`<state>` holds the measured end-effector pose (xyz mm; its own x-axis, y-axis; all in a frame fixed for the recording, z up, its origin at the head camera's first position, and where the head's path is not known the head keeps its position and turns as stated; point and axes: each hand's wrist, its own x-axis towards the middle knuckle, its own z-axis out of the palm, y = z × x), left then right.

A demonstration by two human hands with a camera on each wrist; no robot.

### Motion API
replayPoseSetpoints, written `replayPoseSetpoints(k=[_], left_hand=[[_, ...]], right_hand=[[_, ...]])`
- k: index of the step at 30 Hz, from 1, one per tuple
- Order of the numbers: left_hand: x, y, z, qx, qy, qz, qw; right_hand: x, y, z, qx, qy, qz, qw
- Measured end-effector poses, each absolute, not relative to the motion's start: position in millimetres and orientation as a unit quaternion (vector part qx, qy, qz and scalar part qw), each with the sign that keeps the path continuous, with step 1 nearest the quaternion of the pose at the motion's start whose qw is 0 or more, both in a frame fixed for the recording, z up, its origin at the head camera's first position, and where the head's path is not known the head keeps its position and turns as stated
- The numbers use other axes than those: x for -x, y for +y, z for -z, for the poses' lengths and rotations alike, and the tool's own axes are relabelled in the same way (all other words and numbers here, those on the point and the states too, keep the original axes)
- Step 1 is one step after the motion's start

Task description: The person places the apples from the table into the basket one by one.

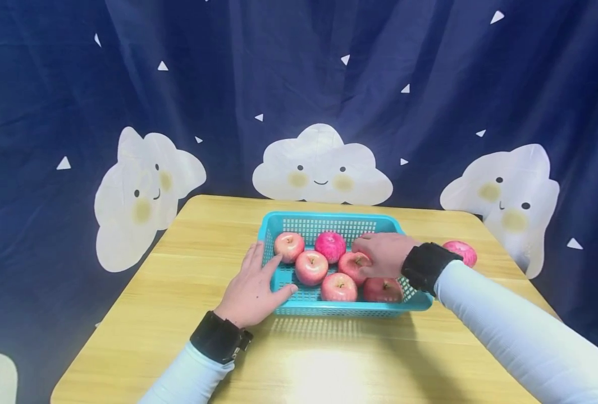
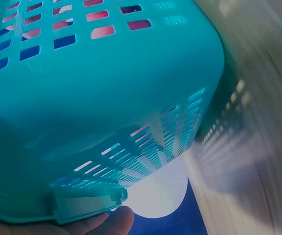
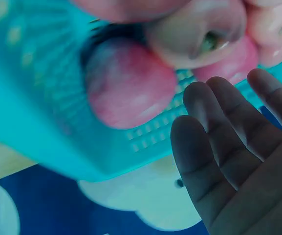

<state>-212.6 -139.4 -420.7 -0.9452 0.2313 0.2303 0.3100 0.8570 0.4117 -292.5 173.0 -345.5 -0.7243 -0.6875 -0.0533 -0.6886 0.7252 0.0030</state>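
A turquoise plastic basket (image 1: 329,306) stands on the table with several red-pink apples (image 1: 311,267) in it. Fingers spread, my left hand (image 1: 250,283) rests at the basket's left side, its thumb over the front left corner. In the left wrist view, fingertips (image 2: 119,223) show at the edge of the rim. My right hand (image 1: 387,252) reaches over the basket's right half, beside a pale red apple (image 1: 353,265). Extended fingers of that hand appear in the right wrist view, close to a darker apple (image 3: 131,83), with nothing gripped.
Another pink apple (image 1: 460,253) lies on the wooden table (image 1: 177,280) to the right of the basket, partly behind the right wrist strap (image 1: 427,266). A dark blue curtain (image 1: 299,73) with white clouds hangs behind the table.
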Motion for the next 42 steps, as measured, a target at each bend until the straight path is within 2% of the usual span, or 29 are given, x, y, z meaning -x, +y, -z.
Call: replayPoseSetpoints(k=[6, 21, 42], left_hand=[[211, -139, 419, 0.140, -0.961, 0.226, 0.082], [213, -139, 422, 0.142, -0.962, 0.220, 0.075], [212, -139, 421, 0.139, -0.962, 0.225, 0.070]], right_hand=[[303, 204, 345, 0.322, 0.946, -0.003, 0.038], [316, 285, 333, 0.219, 0.975, 0.025, 0.011], [330, 357, 358, 0.162, 0.986, 0.037, 0.015]])
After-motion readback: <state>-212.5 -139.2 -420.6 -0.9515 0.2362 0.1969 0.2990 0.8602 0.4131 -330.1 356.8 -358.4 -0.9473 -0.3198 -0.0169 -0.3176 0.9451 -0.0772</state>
